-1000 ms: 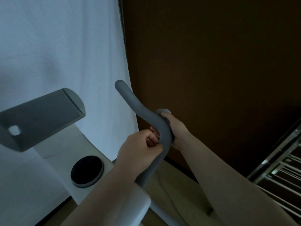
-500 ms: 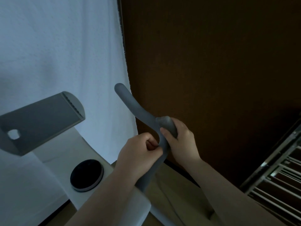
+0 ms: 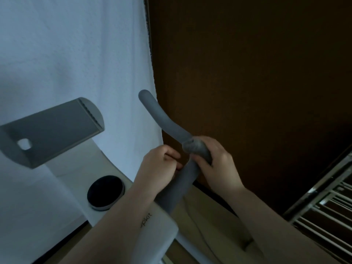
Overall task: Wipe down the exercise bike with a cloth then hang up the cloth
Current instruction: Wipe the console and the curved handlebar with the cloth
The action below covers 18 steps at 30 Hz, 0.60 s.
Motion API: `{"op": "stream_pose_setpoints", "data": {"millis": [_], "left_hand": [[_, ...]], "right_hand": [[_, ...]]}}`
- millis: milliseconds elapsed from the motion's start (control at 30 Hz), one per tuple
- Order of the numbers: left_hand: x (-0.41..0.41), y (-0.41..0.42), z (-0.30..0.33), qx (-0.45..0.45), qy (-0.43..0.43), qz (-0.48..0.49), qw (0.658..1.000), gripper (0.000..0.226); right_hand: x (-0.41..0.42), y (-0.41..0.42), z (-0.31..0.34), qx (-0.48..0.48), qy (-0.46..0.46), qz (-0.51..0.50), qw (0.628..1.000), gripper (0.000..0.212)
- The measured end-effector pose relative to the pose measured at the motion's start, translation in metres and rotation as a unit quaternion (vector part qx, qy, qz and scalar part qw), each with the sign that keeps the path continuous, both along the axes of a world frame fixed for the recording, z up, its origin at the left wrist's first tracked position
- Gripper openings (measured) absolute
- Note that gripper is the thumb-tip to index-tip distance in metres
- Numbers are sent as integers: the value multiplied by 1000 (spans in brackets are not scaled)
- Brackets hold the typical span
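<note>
I am wiping the bend of the handlebar (image 3: pixel 165 121), the reference for every position given here. My right hand (image 3: pixel 217 164) is curled round the bar at the bend with a small grey cloth (image 3: pixel 196 147) wrapped under the fingers, so the cloth sits directly on the bar, just above my left hand (image 3: pixel 158 166). My left hand is curled round the bar from the other side, just below the bend; I cannot tell whether it holds any cloth. To do this step well, I judge that the left hand should brace the bar while the right keeps the cloth fully closed round it and travels along its length, twisting slightly so the far side is covered too. The bar is a round, curved tube with a matte, foam-like grey sleeve that probably drags on fabric, so moderate pressure should be enough. Left of the handlebar are a flat grey console (image 3: pixel 51 130) and a round black knob (image 3: pixel 105 192) on the smooth white body (image 3: pixel 158 237). Right of it stands a metal rack (image 3: pixel 323 202) of thin rods, a likely place to hang the cloth.
</note>
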<state>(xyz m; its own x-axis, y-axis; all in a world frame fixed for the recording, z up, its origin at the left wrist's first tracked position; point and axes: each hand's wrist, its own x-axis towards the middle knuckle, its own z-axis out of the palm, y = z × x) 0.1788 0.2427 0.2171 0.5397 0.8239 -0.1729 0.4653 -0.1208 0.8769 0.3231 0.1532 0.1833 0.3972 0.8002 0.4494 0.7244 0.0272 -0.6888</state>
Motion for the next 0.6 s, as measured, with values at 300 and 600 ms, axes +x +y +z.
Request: {"op": "stream_pose_setpoints", "data": {"millis": [300, 600], "left_hand": [[4, 13, -3, -83, -13, 13, 996, 30], [1, 3, 2, -37, -41, 9, 998, 27]], "right_hand": [[-24, -25, -5, -26, -45, 81, 995, 41], [-33, -24, -14, -4, -48, 46, 998, 43]]}}
